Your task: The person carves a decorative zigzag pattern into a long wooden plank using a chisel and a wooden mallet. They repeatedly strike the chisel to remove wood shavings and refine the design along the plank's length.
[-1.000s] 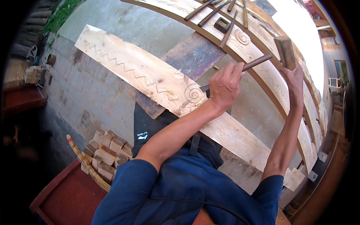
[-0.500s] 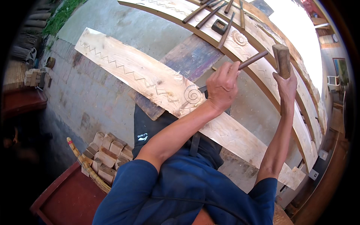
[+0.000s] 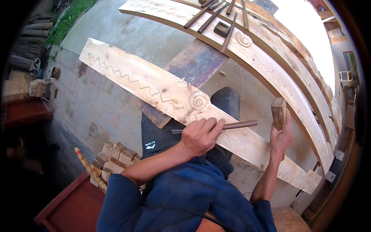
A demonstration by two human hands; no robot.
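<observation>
A long pale board [image 3: 135,75] slants across in front of me, with a zigzag line cut along it and a carved spiral [image 3: 198,100] near its middle. My left hand [image 3: 201,137] is closed round a wood chisel [image 3: 241,125], whose brown handle points right and whose metal end shows left of the fist. It is over the board's near edge, below the spiral. At the right, my right hand [image 3: 281,139] grips a wooden mallet [image 3: 278,113], its block head upward, above the board's right part.
Beyond, a curved board [image 3: 270,75] bears several chisels [image 3: 228,36], a small dark box [image 3: 222,28] and a carved flower [image 3: 243,39]. A dark plank [image 3: 197,62] lies under my board. Wood blocks [image 3: 112,158] and a red surface [image 3: 77,203] are at lower left.
My left hand has drawn the chisel back from beside the spiral toward me, turning it nearly level. My right hand with the mallet has come lower and slightly left.
</observation>
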